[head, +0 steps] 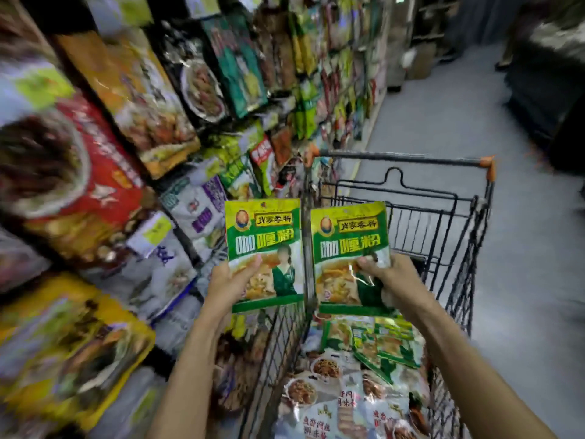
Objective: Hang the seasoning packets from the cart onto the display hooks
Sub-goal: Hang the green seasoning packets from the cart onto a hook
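Green packet point(265, 248) in left hand point(232, 285), 2nd packet point(351, 258) in right hand point(392, 280), above cart point(443, 198)

The bare left forearm point(190, 359) and right forearm point(468, 359) reach forward and up, side by side. The left hand point(232, 288) grips the left packet point(264, 236) by its lower left edge, thumb across the front. The right hand point(391, 280) grips the right packet point(348, 242) at its lower right, thumb in front. The hands are apart, at about equal height.
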The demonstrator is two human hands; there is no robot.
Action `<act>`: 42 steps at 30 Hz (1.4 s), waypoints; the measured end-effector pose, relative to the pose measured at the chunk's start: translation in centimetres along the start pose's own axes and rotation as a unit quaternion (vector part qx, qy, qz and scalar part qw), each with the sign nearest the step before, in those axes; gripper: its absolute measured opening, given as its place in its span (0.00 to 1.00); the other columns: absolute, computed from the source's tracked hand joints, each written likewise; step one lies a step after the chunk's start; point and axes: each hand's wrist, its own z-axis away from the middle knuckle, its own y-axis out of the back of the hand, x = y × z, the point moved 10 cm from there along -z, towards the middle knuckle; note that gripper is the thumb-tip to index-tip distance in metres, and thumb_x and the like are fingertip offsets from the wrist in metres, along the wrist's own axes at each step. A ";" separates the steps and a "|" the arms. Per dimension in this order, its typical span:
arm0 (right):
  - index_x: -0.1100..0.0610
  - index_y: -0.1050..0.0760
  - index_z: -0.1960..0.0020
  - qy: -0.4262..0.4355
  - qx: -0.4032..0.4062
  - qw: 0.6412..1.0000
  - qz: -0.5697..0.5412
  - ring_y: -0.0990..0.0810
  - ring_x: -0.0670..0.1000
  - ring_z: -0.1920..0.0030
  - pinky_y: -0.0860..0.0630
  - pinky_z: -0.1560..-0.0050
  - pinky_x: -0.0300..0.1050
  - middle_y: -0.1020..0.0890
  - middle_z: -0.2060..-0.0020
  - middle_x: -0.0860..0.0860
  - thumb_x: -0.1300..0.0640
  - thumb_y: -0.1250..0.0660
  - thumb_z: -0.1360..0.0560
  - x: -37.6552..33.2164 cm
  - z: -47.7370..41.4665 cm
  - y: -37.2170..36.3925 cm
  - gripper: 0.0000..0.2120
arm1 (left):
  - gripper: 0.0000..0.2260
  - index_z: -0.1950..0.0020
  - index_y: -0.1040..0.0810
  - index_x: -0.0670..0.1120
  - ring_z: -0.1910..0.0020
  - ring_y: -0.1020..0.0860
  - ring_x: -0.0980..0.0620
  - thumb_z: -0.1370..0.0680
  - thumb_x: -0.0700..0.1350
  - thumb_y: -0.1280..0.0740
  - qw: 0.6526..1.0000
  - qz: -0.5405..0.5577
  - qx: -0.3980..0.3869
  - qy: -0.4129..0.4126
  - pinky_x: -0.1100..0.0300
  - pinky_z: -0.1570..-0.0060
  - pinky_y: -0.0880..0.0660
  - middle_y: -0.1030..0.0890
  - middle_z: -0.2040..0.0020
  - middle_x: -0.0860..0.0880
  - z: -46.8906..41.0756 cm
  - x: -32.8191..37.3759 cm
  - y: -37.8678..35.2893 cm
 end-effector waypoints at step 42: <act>0.62 0.29 0.62 0.239 -0.540 0.803 -0.073 0.27 0.59 0.37 0.38 0.43 0.46 0.26 0.43 0.70 0.50 0.38 0.21 -36.4 43.6 -58.6 0.18 | 0.07 0.50 0.20 0.54 0.56 0.21 0.53 0.27 0.53 0.30 0.802 -0.058 0.555 -0.214 0.62 0.60 0.26 0.16 0.56 0.56 52.6 26.3 58.5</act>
